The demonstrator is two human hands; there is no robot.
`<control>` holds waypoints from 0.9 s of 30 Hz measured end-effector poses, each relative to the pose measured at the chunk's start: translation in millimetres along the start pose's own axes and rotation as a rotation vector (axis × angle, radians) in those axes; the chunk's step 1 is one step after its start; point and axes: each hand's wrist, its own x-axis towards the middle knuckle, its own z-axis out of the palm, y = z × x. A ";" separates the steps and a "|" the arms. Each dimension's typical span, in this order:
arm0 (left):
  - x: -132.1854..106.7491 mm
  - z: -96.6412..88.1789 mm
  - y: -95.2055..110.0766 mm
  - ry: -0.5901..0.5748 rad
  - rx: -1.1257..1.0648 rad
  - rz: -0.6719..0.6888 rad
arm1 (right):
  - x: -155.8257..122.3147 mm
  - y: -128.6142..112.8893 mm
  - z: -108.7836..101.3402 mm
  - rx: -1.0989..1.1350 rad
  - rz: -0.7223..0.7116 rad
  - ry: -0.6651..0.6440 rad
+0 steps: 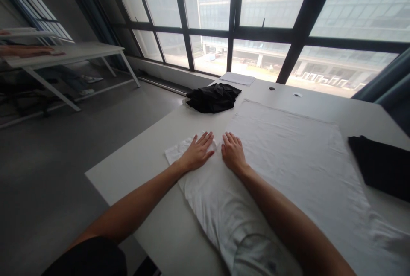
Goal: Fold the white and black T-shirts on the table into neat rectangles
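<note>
A white garment [288, 161] lies spread flat over the white table [137, 169], with one sleeve reaching out toward the table's left edge. My left hand [197, 152] rests flat on that sleeve, fingers stretched out. Beside it, my right hand [233, 152] lies flat on the garment near the shoulder, fingers also extended. Neither hand holds anything.
A crumpled black cloth [213, 97] sits at the far side of the table, with white paper [237, 78] behind it. Another black cloth [381, 165] lies at the right edge. A second table [64, 54] stands far left, where another person's arm [25, 50] rests. Large windows lie ahead.
</note>
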 end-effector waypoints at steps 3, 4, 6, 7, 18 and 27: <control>-1.2 -2.0 -0.1 -0.046 -0.006 0.033 | 0.2 1.6 2.1 -0.019 0.020 -0.037; -1.4 -2.9 0.6 -0.058 -0.007 0.024 | 0.3 2.1 2.9 -0.020 0.027 -0.054; -1.4 -4.7 2.2 -0.065 -0.008 0.014 | 0.5 2.5 3.7 -0.014 0.036 -0.079; -1.3 -5.5 2.9 -0.067 -0.010 0.020 | 0.6 2.6 3.6 -0.010 0.037 -0.084; -0.9 1.1 -0.6 -0.096 -0.003 -0.017 | 0.8 3.1 1.3 -0.012 0.036 -0.091; -0.7 1.5 -0.8 -0.089 0.047 -0.028 | 0.5 2.3 1.4 -0.035 0.041 -0.099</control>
